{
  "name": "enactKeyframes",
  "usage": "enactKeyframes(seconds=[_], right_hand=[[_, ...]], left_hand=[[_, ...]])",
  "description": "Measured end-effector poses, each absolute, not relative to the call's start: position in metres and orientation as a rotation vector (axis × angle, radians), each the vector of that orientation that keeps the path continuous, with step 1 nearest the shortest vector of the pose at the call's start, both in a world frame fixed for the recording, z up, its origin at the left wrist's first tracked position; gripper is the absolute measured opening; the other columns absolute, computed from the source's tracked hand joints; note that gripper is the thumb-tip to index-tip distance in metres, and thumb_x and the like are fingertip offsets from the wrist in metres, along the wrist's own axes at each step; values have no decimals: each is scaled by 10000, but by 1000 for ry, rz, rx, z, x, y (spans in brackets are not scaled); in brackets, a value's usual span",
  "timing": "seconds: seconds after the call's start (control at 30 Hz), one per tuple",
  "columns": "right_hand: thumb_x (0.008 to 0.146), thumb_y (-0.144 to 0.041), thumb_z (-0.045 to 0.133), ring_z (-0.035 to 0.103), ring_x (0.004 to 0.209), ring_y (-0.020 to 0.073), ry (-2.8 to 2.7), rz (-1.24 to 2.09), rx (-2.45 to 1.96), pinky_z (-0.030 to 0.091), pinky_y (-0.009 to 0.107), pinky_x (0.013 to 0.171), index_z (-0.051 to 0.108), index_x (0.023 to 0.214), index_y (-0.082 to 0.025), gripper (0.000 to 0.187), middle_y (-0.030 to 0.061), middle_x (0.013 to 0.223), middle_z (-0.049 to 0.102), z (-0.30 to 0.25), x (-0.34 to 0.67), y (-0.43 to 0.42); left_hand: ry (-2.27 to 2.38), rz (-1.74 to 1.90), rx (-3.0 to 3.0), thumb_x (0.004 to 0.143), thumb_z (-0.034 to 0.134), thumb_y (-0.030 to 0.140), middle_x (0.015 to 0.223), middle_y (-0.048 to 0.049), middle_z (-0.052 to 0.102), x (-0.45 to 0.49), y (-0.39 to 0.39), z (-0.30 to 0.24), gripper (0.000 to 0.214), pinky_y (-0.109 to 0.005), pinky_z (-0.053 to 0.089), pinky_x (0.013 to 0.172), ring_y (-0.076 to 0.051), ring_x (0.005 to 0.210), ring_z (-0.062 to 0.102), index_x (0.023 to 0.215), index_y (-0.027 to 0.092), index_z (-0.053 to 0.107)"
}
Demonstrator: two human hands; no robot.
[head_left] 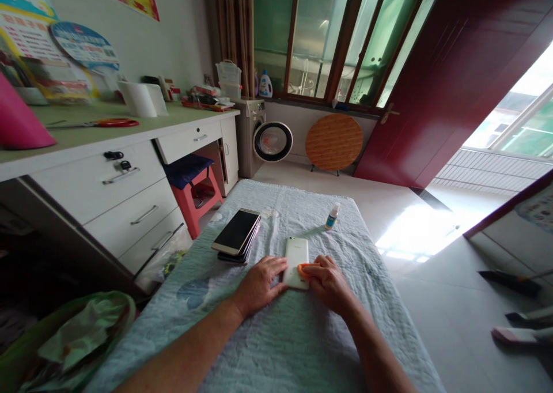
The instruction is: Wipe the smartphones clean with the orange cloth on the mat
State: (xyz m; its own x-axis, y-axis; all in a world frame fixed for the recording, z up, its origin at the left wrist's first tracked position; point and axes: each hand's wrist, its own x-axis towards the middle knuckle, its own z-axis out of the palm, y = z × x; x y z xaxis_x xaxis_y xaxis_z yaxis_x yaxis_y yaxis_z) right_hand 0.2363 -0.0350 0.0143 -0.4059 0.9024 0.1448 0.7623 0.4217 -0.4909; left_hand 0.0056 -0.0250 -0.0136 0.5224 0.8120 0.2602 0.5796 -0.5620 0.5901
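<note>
A white smartphone (pixel 297 250) lies back side up on the cloth-covered table, its camera end pointing away from me. My left hand (pixel 259 283) grips it along the left edge, fingers at the upper side and thumb near the bottom corner. Pinched in my right hand (pixel 330 283) is a small orange cloth or pad (pixel 303 269), pressed on the right part of the phone's back; its exact kind is mostly hidden by the fingers. To the left sits a stack of phones (pixel 237 231), the top one with its dark screen up. A small spray bottle (pixel 332 216) stands upright beyond my right hand.
A pale blue quilted cloth (pixel 302 335) covers the table. On the left are a desk (pixel 173 129) with drawers, a red stool (pixel 199 194) and a green waste bin (pixel 125 309). A washing machine (pixel 250 133) with its door open and a round wooden tabletop (pixel 334 142) stand farther back.
</note>
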Motion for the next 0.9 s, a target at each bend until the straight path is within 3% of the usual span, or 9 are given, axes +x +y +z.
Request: enactKeyframes(seconds=[0.13, 0.27, 0.4, 0.57, 0.9], right_hand=[[844, -102, 550, 475, 889, 174, -2366, 564, -1347, 356, 293, 819, 748, 886, -250, 251, 26, 873, 558, 18, 239, -38], [840, -78, 548, 455, 907, 180, -2423, 537, -1319, 342, 305, 838, 754, 918, -293, 309, 27, 891, 539, 18, 232, -42], [864, -100, 558, 435, 925, 183, -2484, 512, -1287, 324, 319, 860, 738, 988, -346, 329, 21, 905, 524, 19, 216, -48], [905, -155, 551, 419, 949, 189, -2535, 446, -1278, 310, 333, 866, 741, 987, -364, 294, 27, 919, 523, 21, 201, -53], [845, -139, 584, 425, 903, 191, -2492, 505, -1403, 294, 337, 823, 771, 869, -355, 286, 26, 855, 527, 31, 222, -54]], left_hand=[[1128, 740, 2323, 826, 682, 208, 1316, -85, 618, 5, -24, -14, 396, -454, 409, 1081, -244, 1229, 534, 1219, 211, 633], [1111, 787, 2330, 892, 559, 174, 1277, -73, 642, 6, -23, -15, 296, -415, 435, 1060, -222, 1195, 554, 1162, 211, 675], [1141, 743, 2356, 841, 484, 39, 1289, -38, 636, 6, -21, -17, 420, -380, 438, 1060, -196, 1201, 540, 1147, 236, 693], [1164, 696, 2369, 782, 480, -14, 1307, -23, 626, 7, -22, -17, 492, -380, 437, 1061, -194, 1211, 535, 1129, 254, 705], [1131, 665, 2448, 727, 519, -2, 1318, -66, 616, 5, -21, -16, 510, -378, 433, 1067, -223, 1204, 538, 1154, 210, 701]])
